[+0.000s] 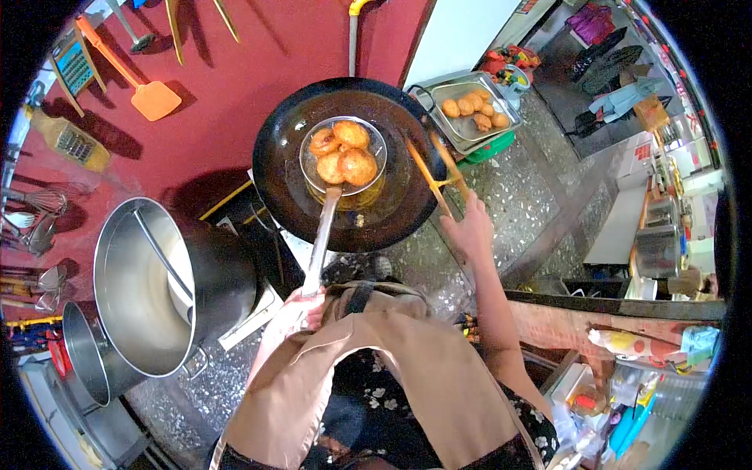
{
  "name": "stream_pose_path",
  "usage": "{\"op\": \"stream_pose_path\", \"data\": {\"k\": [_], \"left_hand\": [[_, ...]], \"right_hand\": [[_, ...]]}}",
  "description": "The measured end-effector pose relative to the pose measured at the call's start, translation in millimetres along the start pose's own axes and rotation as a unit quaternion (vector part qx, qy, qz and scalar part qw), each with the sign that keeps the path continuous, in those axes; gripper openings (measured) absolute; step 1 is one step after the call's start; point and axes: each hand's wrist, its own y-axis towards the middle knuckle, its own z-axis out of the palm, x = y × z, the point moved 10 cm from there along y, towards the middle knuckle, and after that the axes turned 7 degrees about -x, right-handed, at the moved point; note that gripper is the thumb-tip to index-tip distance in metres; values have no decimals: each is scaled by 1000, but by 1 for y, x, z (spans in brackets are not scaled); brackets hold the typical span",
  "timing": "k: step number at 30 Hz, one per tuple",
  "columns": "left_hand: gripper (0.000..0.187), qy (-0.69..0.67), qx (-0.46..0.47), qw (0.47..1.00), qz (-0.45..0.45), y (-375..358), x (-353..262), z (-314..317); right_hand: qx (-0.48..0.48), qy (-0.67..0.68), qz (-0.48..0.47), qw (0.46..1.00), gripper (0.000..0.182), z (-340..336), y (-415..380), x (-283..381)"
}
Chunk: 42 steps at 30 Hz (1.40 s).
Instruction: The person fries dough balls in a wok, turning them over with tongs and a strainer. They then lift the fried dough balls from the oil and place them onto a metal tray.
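My left hand [308, 307] is closed round the long metal handle of a skimmer [319, 243]. Several golden-brown fried cakes [350, 150] lie in its round bowl, held above the dark wok [274, 188]. Some oil [368, 196] shows in the bottom of the wok, with a small crumb in it. At the wok's right edge my right hand [470, 227] grips a pair of yellowish tongs [427, 174]. The arms of the tongs are spread and slightly blurred, and nothing sits between them. Their tips point towards a metal tray [501, 135] of browned, rounded pieces [474, 107].
Left of the wok stands a tall steel pot [117, 258] with a ladle-like handle inside, beside a smaller pot [82, 352]. An orange spatula [155, 100] and other utensils hang on the red wall. A green basin [489, 149] is under the tray. Shelves [627, 309] line the right.
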Motion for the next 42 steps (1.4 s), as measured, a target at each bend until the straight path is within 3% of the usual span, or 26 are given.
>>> {"op": "stream_pose_path", "data": {"k": [1, 2, 4, 7, 9, 11, 13, 15, 16, 17, 19, 21, 23, 26, 29, 31, 34, 39, 41, 42], "left_hand": [[19, 0, 0, 1000, -2, -2, -1, 2], [18, -15, 0, 1000, 6, -3, -5, 3], [18, -39, 6, 999, 8, -6, -9, 2], [19, 16, 26, 999, 36, -8, -26, -1], [17, 13, -5, 1000, 26, -10, -29, -6], [15, -31, 44, 998, 21, -13, -40, 8], [14, -27, 42, 999, 20, -11, -48, 9], [13, -50, 101, 993, 15, -12, -51, 19], [12, -28, 80, 996, 32, -12, -55, 18], [12, -28, 83, 996, 32, -13, -55, 20], [12, -27, 69, 997, 23, -12, -55, 23], [13, -17, 59, 998, 25, -14, -54, 25], [14, 14, 69, 997, 31, -15, -54, 29], [16, 6, 48, 998, 31, -23, -55, 36], [16, 2, 35, 999, 37, -22, -54, 33], [17, 5, 59, 998, 28, -20, -52, 28], [15, 2, 36, 999, 11, -28, -49, 20], [14, 6, 88, 995, -56, -34, -57, 4], [15, 60, 80, 995, -29, -35, -70, -4], [16, 61, 98, 992, -48, -37, -72, -9]], "right_hand": [[-83, 31, -24, 996, 78, -18, -9, 6], [-81, 31, -17, 996, 78, -13, -14, 3], [20, -83, 9, 996, 82, 18, -24, -10], [42, -40, 38, 998, 85, 17, -40, -8], [11, 0, 55, 998, 88, 5, -61, 7], [-111, 95, -18, 989, 87, -18, -80, 36], [-93, 109, -10, 990, 88, 0, -95, 42], [-46, 103, -23, 993, 88, 20, -108, 53], [59, 90, 35, 994, 86, 34, -112, 51], [57, 88, 37, 994, 86, 35, -115, 56], [-82, 140, 9, 987, 86, 11, -114, 65], [-85, 155, 14, 984, 87, 19, -109, 60], [-28, 97, 0, 995, 91, 41, -100, 49], [-102, 139, -8, 985, 91, 22, -98, 47], [-21, 109, 20, 994, 90, 38, -98, 39], [-112, 144, -11, 983, 90, 21, -104, 43], [-34, 104, 16, 994, 89, 52, -117, 37], [-129, 124, 22, 984, 89, 21, -143, 63], [-7, 68, 90, 994, 90, 41, -152, 68], [-30, 82, 105, 991, 89, 33, -161, 76]]}}
